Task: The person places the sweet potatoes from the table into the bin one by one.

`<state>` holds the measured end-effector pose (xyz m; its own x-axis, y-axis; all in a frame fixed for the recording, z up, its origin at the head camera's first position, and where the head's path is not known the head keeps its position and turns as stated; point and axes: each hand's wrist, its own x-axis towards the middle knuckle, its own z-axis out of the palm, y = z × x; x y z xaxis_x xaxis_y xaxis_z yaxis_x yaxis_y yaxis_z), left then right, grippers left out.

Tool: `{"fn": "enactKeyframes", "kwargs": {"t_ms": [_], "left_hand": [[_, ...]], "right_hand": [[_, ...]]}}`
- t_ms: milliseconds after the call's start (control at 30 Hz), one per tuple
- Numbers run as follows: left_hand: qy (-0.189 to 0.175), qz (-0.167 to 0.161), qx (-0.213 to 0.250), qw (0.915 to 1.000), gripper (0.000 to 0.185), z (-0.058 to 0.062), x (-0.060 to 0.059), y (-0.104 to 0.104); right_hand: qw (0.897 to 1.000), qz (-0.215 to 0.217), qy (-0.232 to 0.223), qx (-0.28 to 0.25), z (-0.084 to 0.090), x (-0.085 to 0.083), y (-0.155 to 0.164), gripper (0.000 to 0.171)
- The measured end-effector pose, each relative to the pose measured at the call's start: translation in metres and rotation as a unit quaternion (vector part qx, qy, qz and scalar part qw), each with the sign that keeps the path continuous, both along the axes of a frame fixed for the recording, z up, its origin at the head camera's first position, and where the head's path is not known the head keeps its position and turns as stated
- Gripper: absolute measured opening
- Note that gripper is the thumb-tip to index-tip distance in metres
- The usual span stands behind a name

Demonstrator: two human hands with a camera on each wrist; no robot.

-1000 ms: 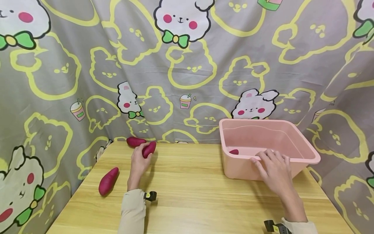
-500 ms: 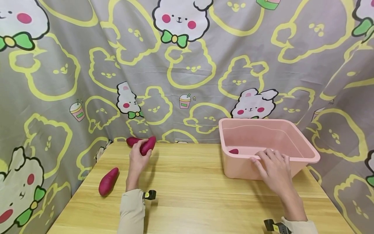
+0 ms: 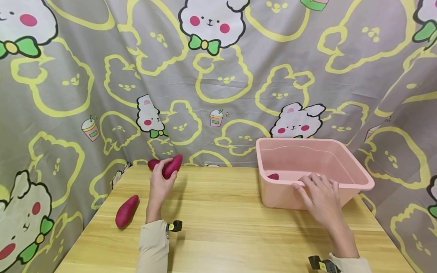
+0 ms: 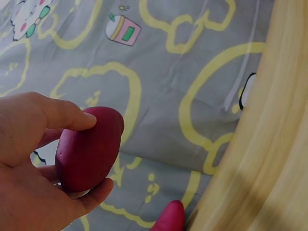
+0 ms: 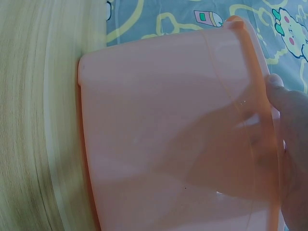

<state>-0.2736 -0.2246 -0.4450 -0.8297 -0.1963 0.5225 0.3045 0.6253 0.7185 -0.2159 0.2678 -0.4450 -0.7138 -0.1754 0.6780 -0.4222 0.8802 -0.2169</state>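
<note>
Head view: the left hand [image 3: 161, 184] grips a purple sweet potato [image 3: 172, 166], lifted clear of the wooden table [image 3: 222, 227] near its far left corner. The potato's long axis tilts up and away to the right, pointing roughly toward the pink tub [image 3: 341, 159] that stands at the table's far right. A second sweet potato [image 3: 153, 163] lies just behind the hand against the far edge, and a third sweet potato [image 3: 126, 211] lies near the left edge. The right hand [image 3: 321, 201] rests on the tub's near rim, fingers hooked over it; something dark red [image 3: 273, 176] lies in the tub.

Left wrist view: thumb and fingers [image 4: 57, 113] curl round the held potato, its blunt end poking out; another potato's tip [image 4: 169, 217] shows below.

Right wrist view: the fingers [image 5: 284, 106] clasp the tub's rim, seen through its translucent wall.

No readable writing or brand is visible; the cloth backdrop [image 3: 218, 76] carries only cartoon bears and drink cups.
</note>
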Motion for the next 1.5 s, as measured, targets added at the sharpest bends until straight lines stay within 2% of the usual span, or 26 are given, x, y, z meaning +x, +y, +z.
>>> {"fn": "enactKeyframes", "kwargs": {"t_ms": [233, 733, 1200, 1500], "left_hand": [[-0.002, -0.002, 0.008, 1.0, 0.048, 0.005, 0.002, 0.002], [0.029, -0.017, 0.02, 0.9992, 0.047, 0.02, 0.008, 0.014], [0.057, -0.033, 0.024, 0.9975, 0.047, 0.027, 0.01, 0.024], [0.062, -0.051, 0.034, 0.9961, 0.046, 0.029, 0.012, 0.035]], "right_hand": [[1.0, -0.001, -0.005, 0.0, -0.001, 0.0, 0.0, 0.017], [1.0, 0.0, -0.007, -0.005, -0.001, 0.001, 0.0, 0.017], [1.0, 0.002, -0.002, -0.005, -0.001, 0.0, 0.0, 0.017], [1.0, 0.0, -0.003, -0.004, -0.001, 0.0, 0.0, 0.017]]}}
